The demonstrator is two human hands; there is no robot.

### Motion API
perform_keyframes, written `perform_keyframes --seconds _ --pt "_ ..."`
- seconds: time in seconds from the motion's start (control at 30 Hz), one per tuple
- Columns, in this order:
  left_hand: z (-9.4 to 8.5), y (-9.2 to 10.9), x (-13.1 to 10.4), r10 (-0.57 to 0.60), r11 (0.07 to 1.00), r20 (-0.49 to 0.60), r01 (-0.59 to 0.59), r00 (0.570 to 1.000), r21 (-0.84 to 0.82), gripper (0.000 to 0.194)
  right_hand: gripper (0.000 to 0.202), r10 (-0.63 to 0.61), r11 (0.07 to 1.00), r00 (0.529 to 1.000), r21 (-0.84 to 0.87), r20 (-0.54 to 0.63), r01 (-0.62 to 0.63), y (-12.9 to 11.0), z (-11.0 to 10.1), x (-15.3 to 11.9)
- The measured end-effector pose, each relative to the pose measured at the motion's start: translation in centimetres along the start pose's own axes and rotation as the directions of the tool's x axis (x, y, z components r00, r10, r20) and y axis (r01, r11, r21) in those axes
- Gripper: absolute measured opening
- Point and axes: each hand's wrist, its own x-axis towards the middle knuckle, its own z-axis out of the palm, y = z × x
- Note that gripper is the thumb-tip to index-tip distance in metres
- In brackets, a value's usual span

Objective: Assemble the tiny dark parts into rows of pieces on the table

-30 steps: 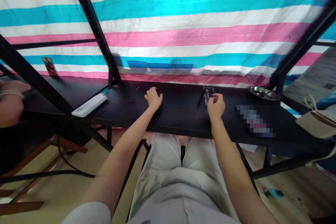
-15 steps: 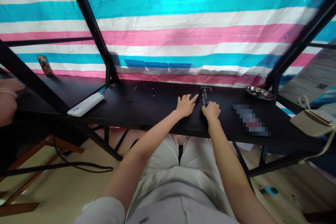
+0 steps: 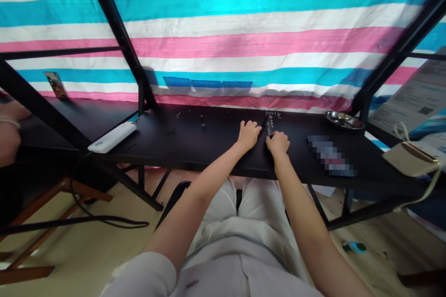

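On the black table (image 3: 167, 148), my left hand (image 3: 248, 134) rests with its fingers bent, just left of a row of small shiny pieces (image 3: 270, 124). Whether it holds anything is hidden. My right hand (image 3: 278, 143) is closed at the near end of that row, its thumb and fingertips together by the pieces. What it grips, if anything, is too small to name. Small white bits (image 3: 273, 113) lie in a line at the row's far end.
A white box-like device (image 3: 113, 138) lies at the left, a small dark item (image 3: 202, 120) mid-table. At the right are a round metal dish (image 3: 344, 120), a blurred packet (image 3: 330, 155) and a beige pouch (image 3: 409, 158). Another person's arm (image 3: 9, 137) shows at the far left.
My left hand's outstretched index finger has drawn in, and the hand has shifted slightly right. My right hand stays by the row. The view has shifted a little.
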Motion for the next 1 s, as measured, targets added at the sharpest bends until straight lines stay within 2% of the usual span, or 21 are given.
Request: perform_keyframes --seconds 0.17,0.33,0.53,0.7,0.77,0.83,0.93,1.0 --pt "-0.8 -1.0 -0.7 -0.045 0.996 -0.036 0.041 0.998 -0.084 0.017 0.029 -0.002 1.000 1.000 -0.005 -0.003 0.002 -0.2 0.0 0.2" --pt "-2.2 -3.6 -2.2 -0.171 0.975 -0.103 0.153 0.980 -0.161 0.015 0.027 0.010 1.000 1.000 -0.007 0.013 -0.010 -0.2 0.2 0.6" --pt "-2.9 -6.7 -4.3 -0.343 0.923 -0.115 0.311 0.932 -0.226 0.014 0.023 -0.006 1.000 1.000 0.006 -0.027 0.006 -0.1 0.8 0.7" --pt "-2.8 -7.3 -4.9 -0.460 0.860 -0.124 0.406 0.880 -0.308 0.014 0.019 -0.009 1.000 1.000 -0.001 -0.024 0.009 -0.1 0.6 0.5" --pt "-3.0 -7.3 -5.0 -0.463 0.852 -0.143 0.395 0.875 -0.344 0.014 0.018 -0.065 0.998 0.998 -0.007 0.017 0.065 -0.4 0.4 0.2" --pt "-3.3 -7.2 -5.1 -0.454 0.852 -0.154 0.376 0.878 -0.364 0.015 0.018 -0.199 0.980 0.978 0.009 0.058 0.198 -1.0 0.3 -0.2" --pt "-3.7 -7.0 -5.2 -0.436 0.856 -0.153 0.355 0.887 -0.376 0.015 0.020 -0.438 0.899 0.894 0.026 0.101 0.437 -2.2 0.3 -0.9" --pt "-3.8 -6.8 -5.2 -0.416 0.859 -0.162 0.329 0.895 -0.393 0.015 0.021 -0.527 0.848 0.841 0.004 0.127 0.531 -2.9 0.5 -1.2"
